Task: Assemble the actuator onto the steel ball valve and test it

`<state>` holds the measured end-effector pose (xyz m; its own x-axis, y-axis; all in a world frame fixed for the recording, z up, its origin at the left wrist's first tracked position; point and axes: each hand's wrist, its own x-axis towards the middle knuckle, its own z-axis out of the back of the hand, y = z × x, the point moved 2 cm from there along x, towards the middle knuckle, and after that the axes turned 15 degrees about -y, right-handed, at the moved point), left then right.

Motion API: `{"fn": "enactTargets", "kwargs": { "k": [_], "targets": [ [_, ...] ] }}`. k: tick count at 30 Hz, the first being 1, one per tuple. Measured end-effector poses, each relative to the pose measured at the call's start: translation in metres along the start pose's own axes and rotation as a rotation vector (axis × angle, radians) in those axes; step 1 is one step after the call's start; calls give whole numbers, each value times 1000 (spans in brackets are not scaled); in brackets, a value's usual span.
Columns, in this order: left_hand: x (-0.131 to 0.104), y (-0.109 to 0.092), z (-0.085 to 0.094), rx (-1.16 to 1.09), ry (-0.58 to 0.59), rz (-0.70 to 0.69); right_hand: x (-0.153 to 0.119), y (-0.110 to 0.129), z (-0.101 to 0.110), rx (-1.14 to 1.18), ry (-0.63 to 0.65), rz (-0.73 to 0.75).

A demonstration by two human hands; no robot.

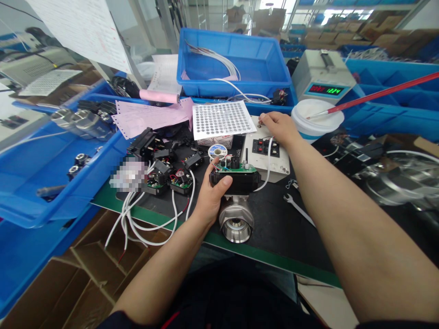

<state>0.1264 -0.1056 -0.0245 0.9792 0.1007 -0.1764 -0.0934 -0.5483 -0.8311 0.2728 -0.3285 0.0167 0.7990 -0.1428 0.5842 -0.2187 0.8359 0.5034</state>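
My left hand [213, 189] is closed round the side of a black actuator housing [236, 183], its thumb across the front. A green circuit board [236, 168] shows on top of the housing. Below it sits a steel valve body [236, 221] with its round threaded opening facing me. From the housing's right side a white cable [267, 176] runs up to the red and black terminals [265, 147] of a pale test panel [281, 168]. At that panel's upper left, my right hand [279, 128] has its fingertips closed on a small metal switch [259, 124].
Opened actuators [161, 171] with white cables lie left. A solder spool [217, 151] and a label sheet [222, 119] are behind the valve. To the right are a wrench [298, 209], a white tub [317, 119] with a red brush [377, 95], and a power supply [324, 75]. Blue bins [236, 87] stand behind.
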Motion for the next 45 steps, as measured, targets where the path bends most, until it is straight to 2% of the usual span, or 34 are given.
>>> {"fn": "enactTargets", "kwargs": {
  "k": [8,13,15,17,19,20,21,23,25,26,28,31,33,36,38,41,43,45],
  "targets": [
    [1,1,1,-6,9,4,-1,-2,-1,12,0,-7],
    [-7,-5,0,7,49,-22,5,-5,-1,130,-34,-80],
    [-14,-11,2,19,97,-30,5,1,8,183,-91,-93],
    [-20,-17,7,27,187,-18,-5,14,25,225,-191,-83],
    [-23,-22,15,41,318,7,-32,33,47,302,-271,-62],
    [-24,-24,19,64,392,18,-52,44,58,427,-268,-56],
    [-23,-26,24,93,456,18,-76,55,68,527,-214,-59],
    [-21,-29,34,172,543,-11,-128,75,80,725,-23,-80],
    [-19,-33,42,249,559,-103,-177,91,82,888,194,-183],
    [-19,-35,46,284,548,-172,-196,98,81,967,230,-249],
    [-23,-38,51,368,515,-325,-221,110,74,1069,187,-345],
    [-38,-38,59,502,429,-504,-230,125,61,1129,31,-441],
    [-51,-34,64,561,371,-512,-226,134,55,1186,-47,-514],
    [-67,-29,65,596,391,-546,-220,145,53,1237,-90,-559],
    [-74,-28,61,663,419,-640,-222,151,57,1202,-130,-545],
    [-78,-25,46,727,407,-729,-227,154,69,1121,-266,-510],
    [-82,-20,32,685,393,-730,-229,152,81,1071,-333,-492],
    [-88,-13,17,652,384,-662,-228,143,97,1017,-331,-467]
  ]
}}
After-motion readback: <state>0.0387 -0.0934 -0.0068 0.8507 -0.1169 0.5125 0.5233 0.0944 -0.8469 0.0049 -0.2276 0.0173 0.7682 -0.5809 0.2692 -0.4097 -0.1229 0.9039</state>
